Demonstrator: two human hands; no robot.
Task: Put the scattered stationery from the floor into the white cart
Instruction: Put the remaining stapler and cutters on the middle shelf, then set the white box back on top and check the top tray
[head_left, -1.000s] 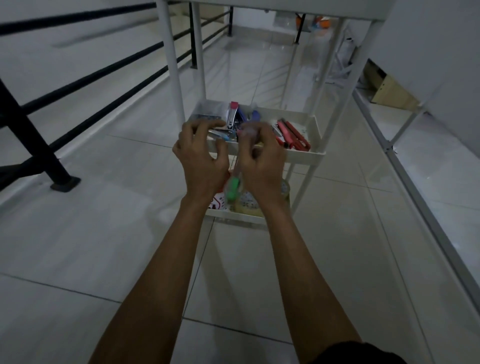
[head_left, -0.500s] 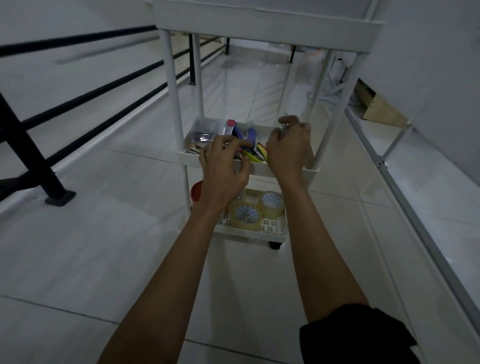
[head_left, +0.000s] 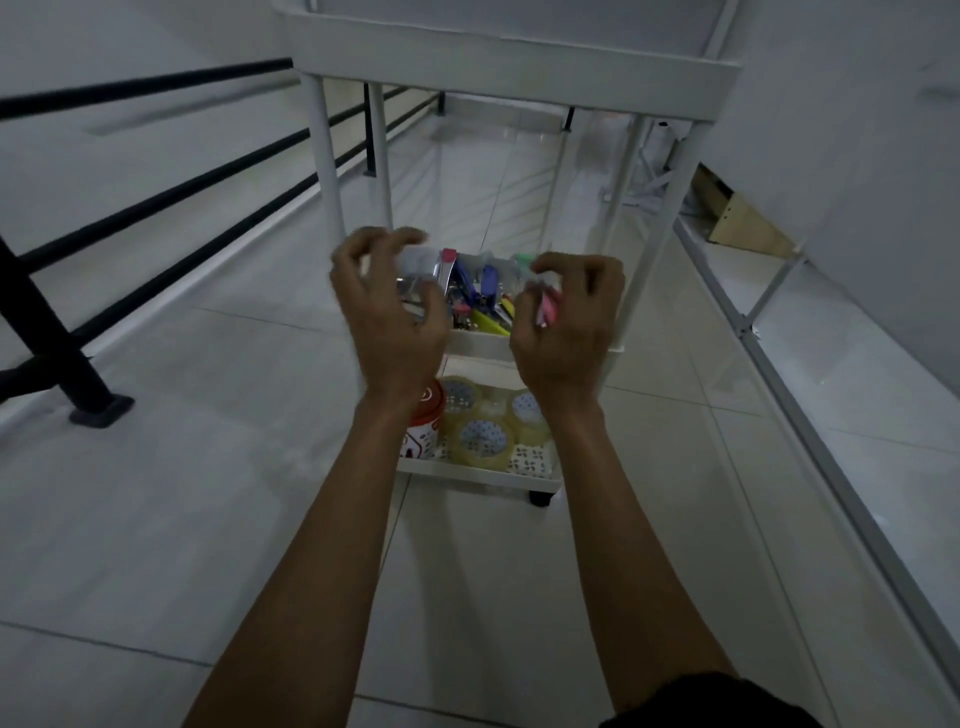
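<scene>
Now sorting over white cart (head_left: 519, 78) middle shelf: right hand (head_left: 563, 332) fingers clamped on pink marker (head_left: 546, 309), left hand (head_left: 395, 322) fingers curled apart, holding nothing discernible. Next: drop marker among stationery (head_left: 480, 299).

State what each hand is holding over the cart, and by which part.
The right hand pinches a small pink item in its fingertips; which part is unclear. The left hand is curled, apparently empty.
</scene>
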